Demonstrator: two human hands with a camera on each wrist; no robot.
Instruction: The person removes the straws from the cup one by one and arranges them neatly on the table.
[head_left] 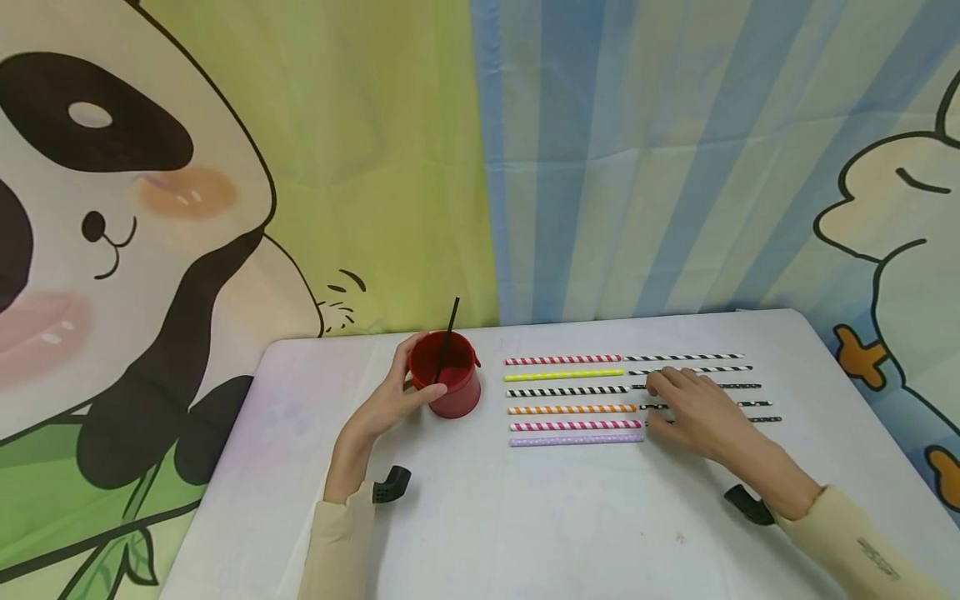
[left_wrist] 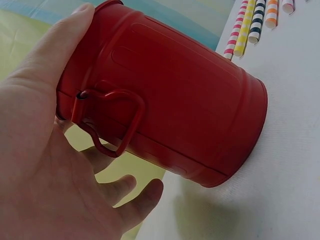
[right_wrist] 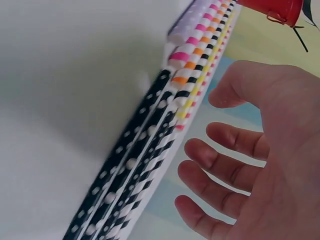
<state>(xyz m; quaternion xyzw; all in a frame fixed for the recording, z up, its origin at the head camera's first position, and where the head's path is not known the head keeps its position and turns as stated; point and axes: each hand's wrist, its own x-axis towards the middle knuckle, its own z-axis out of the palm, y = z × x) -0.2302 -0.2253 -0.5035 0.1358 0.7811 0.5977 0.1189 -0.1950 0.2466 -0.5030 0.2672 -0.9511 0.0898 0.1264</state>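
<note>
My left hand [head_left: 390, 404] holds a small red metal bucket [head_left: 457, 400] at its rim, the thumb on the near side and fingers round the far left. A thin black straw [head_left: 452, 321] leans up out of the bucket. The bucket's small wire handle [left_wrist: 112, 122] shows close to the palm in the left wrist view. My right hand [head_left: 697, 412] is over the right-hand row of black-and-white patterned straws [right_wrist: 132, 162], fingers loosely bent. In the right wrist view nothing lies between its thumb and fingers, and a gap separates them from the straws.
Left of the right hand lie several paper straws in a parallel column, including a yellow straw [head_left: 564, 376], an orange-striped straw [head_left: 572, 409] and a purple dotted straw [head_left: 576, 440]. A white cloth [head_left: 480, 525] covers the table. A printed curtain [head_left: 390, 167] hangs behind the far edge.
</note>
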